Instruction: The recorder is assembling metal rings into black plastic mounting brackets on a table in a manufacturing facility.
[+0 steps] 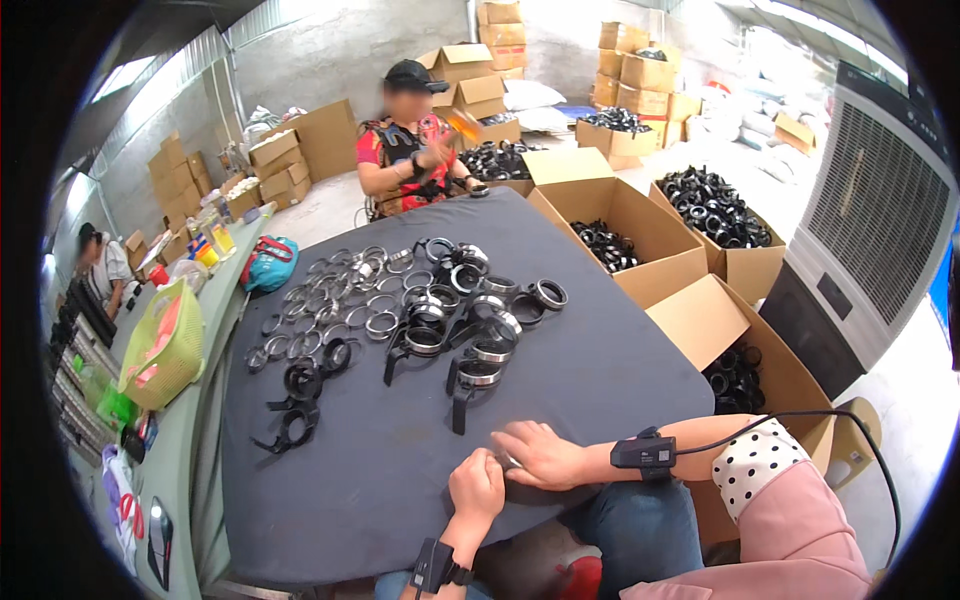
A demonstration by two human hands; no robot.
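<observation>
At the near edge of the dark cloth-covered table, my left hand is closed in a fist. My right hand bends its fingers over the same spot, close beside the left. A sliver of a shiny metal piece shows between the two hands; most of it is covered, so its kind cannot be told. Farther up the table lie several black rings with handles and metal bands. Plain silver metal rings spread loosely to their left. A few black rings lie apart at the left.
Open cardboard boxes of black rings stand along the table's right side, by a tall grey air cooler. A co-worker sits across the table. At left, a green side table holds a yellow-green basket and a phone.
</observation>
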